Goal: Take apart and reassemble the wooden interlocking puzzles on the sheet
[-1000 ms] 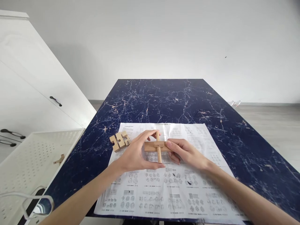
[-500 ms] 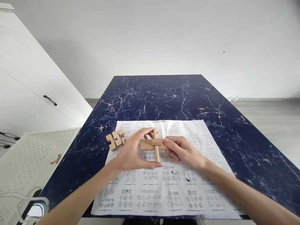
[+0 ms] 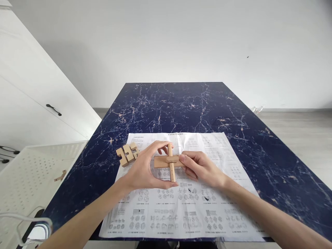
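Note:
My left hand [image 3: 147, 169] spans a round-edged wooden puzzle stick [image 3: 172, 173], thumb at its near end and fingers at its far end. A flat wooden puzzle piece [image 3: 160, 162] lies crosswise to the stick, and a small rounded wooden part [image 3: 171, 159] sits where the two cross. My right hand [image 3: 199, 167] pinches the right end of this flat piece between thumb and fingers. Left of my left hand, several notched wooden puzzle blocks [image 3: 126, 154] stand side by side, partly behind that hand. Both hands are over a printed instruction sheet [image 3: 181, 226] with rows of small drawings.
The sheet lies on a dark blue marbled table [image 3: 168, 107]. A white perforated surface [image 3: 28, 176] on the left holds another small wooden piece [image 3: 60, 175] and a white cable [image 3: 23, 217]. Beyond it is a white cabinet [image 3: 33, 76] with a black handle [image 3: 53, 110].
The stick has tilted slightly, its far end leaning left, and the flat piece has turned a little with it. Both hands keep their grip. The whole view has shifted slightly.

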A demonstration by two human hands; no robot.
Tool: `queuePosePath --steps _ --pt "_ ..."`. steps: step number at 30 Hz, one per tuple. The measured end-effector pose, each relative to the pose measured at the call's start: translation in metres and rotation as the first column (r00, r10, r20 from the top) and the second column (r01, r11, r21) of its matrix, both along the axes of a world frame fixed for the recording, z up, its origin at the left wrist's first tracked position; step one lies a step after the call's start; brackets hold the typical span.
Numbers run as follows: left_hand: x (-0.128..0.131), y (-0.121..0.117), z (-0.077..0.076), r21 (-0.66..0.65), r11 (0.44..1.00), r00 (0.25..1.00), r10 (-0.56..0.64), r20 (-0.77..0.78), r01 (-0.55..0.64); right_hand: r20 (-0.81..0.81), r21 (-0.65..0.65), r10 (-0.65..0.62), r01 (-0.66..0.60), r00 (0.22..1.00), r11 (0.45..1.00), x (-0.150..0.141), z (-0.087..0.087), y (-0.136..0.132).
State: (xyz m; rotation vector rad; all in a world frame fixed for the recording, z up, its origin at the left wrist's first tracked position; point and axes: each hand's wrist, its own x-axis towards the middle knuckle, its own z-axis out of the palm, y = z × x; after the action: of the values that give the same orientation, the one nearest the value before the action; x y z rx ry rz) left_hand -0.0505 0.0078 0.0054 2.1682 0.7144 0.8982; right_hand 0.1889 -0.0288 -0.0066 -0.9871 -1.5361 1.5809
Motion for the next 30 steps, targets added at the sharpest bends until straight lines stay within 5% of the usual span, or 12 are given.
queuePosePath --steps 8,11,18,30 --pt "0.0 -0.001 0.002 -0.003 1.0 1.0 0.003 0.012 -0.003 0.061 0.023 0.011 -0.012 0.998 1.0 0.0 0.003 0.0" --pt "0.0 -0.001 0.004 -0.008 1.0 1.0 0.014 0.022 -0.013 0.139 0.131 -0.028 0.01 0.99 0.991 0.001 0.004 -0.002" --pt "0.001 -0.002 0.004 -0.01 0.999 0.999 0.035 -0.002 -0.035 0.312 0.482 -0.06 -0.104 0.948 0.87 0.001 -0.006 -0.002" --pt "0.001 -0.004 0.002 0.033 0.998 0.998 0.057 -0.03 -0.056 0.389 0.626 -0.193 -0.104 0.901 0.773 -0.005 -0.012 -0.006"
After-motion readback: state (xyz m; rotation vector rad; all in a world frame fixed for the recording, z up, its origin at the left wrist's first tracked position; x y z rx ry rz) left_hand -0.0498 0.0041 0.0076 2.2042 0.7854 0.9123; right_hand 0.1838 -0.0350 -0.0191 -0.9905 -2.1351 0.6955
